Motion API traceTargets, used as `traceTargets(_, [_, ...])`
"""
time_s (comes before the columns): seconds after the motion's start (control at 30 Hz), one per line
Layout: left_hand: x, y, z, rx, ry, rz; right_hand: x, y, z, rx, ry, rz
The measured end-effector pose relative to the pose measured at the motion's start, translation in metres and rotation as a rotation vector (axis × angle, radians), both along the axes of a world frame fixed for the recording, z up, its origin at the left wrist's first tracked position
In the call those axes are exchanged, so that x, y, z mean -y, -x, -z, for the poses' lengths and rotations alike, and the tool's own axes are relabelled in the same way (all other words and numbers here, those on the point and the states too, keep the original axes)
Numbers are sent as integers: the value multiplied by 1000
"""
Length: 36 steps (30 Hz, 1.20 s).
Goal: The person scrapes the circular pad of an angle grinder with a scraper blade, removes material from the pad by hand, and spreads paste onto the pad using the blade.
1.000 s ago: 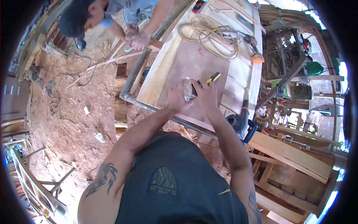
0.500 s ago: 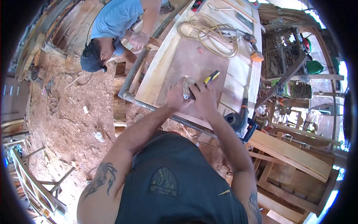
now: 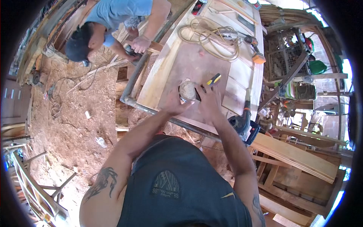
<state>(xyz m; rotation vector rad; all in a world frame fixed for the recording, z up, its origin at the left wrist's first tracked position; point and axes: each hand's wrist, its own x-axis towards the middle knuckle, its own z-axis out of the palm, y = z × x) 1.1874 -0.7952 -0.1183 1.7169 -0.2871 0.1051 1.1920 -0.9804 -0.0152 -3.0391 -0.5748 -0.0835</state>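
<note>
My left hand (image 3: 174, 101) is wrapped round a round, dusty, pale object (image 3: 187, 90) above the brown panel. Close to its right side is my right hand (image 3: 210, 103), its fingers near a small dark piece (image 3: 198, 94); whether it grips that piece is not clear. A yellow and black tool (image 3: 214, 79) lies at an angle just beyond my right fingertips. Under both hands is a brown panel (image 3: 181, 66) set within a pale wooden frame (image 3: 153, 87).
A coiled yellow hose (image 3: 207, 41), an orange and black drill (image 3: 258, 58) and a blue-black power tool (image 3: 245, 128) lie on the work surface. A metal pipe (image 3: 130, 83) runs along its edge. A person in blue (image 3: 117, 13) bends over at the upper left.
The pale object has turned so its round face shows. My right hand has shifted slightly off it. The other person's head has moved left and up since half a second ago.
</note>
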Motion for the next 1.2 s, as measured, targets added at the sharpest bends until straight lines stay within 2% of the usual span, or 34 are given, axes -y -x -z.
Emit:
traceTargets(0.1, [-4,2,1,-84,-73,-6,-2,6,-1,-18,-23,19])
traceTargets(0.2, [-9,-1,-16,27,-135,17,-8,8,-7,-35,-62,48])
traceTargets(0.3, [-3,-4,-33,-182,-15,106,-3,14,-5,-19,-69,62])
traceTargets(0.4, [11,-3,-17,-173,-225,1,7,17,2,-37,-68,107])
traceTargets(0.5, [17,-7,9,64,-214,-49,8,27,1,-43,-101,35])
traceTargets(0.53, [19,-9,17,41,-216,-45,8,31,1,-40,-118,-9])
traceTargets(0.93, [18,-8,16,-9,-257,-22,5,16,-4,-16,-153,-111])
traceTargets(1.0, [15,-8,1,-44,-290,-11,-2,3,-6,-26,-111,-80])
traceTargets(1.2, [14,-9,7,38,-262,-24,0,9,-5,2,-75,-138])
